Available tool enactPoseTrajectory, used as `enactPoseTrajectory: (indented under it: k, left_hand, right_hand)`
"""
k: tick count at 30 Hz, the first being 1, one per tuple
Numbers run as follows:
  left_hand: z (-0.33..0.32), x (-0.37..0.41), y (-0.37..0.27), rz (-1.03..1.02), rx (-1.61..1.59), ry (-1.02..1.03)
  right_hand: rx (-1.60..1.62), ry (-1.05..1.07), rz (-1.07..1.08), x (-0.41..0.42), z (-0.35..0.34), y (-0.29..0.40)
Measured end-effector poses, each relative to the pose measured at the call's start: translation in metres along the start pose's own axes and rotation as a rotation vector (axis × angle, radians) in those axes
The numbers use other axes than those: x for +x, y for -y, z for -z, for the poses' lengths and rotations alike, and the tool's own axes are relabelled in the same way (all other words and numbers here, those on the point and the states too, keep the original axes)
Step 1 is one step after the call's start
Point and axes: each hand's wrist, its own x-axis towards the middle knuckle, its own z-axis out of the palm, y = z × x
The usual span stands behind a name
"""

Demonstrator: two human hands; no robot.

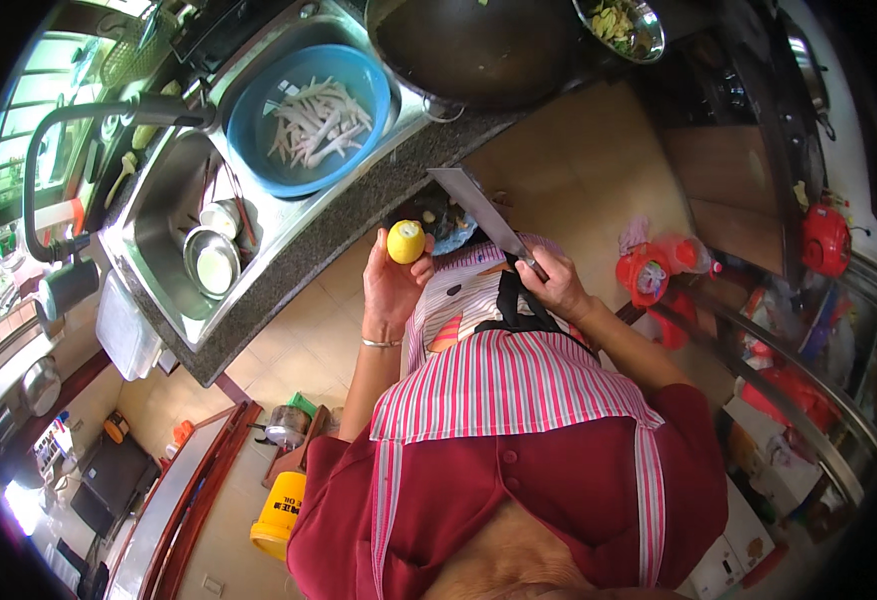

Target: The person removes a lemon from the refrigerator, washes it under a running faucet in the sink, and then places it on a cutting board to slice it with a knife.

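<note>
My left hand [397, 281] grips a yellow lemon [407, 241] between thumb and fingers, and a pale patch shows at its upper end. In my right hand [554, 281] is the handle of a kitchen knife [479, 210]. Its broad metal blade slants up and to the left, apart from the lemon. Below both hands, partly hidden by the knife, lies a dark bin [427, 214] with scraps and a blue plastic bag. Beyond my hands a blue plastic basin [251, 161] holds several pale chicken feet [322, 124] in water.
The basin rests over a steel double sink [160, 187] with metal bowls [213, 262] in one compartment. A grey faucet [33, 165] arches at left. A large wok [476, 45] and a steel bowl of sliced food [618, 26] stand ahead. The dark stone counter edge [296, 262] runs diagonally.
</note>
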Motion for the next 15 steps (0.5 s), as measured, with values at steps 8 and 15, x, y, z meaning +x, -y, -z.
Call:
enactPoseTrajectory:
  k: [8, 15]
  left_hand:
    - [-0.057, 0.082, 0.016, -0.483, 0.75, -0.238]
    - [-0.121, 0.179, 0.042, -0.938, 1.193, -0.376]
  right_hand:
    - [0.055, -0.027, 0.142, 0.048, 0.076, -0.034]
    - [0.152, -0.008, 0.183, 0.108, 0.16, -0.077]
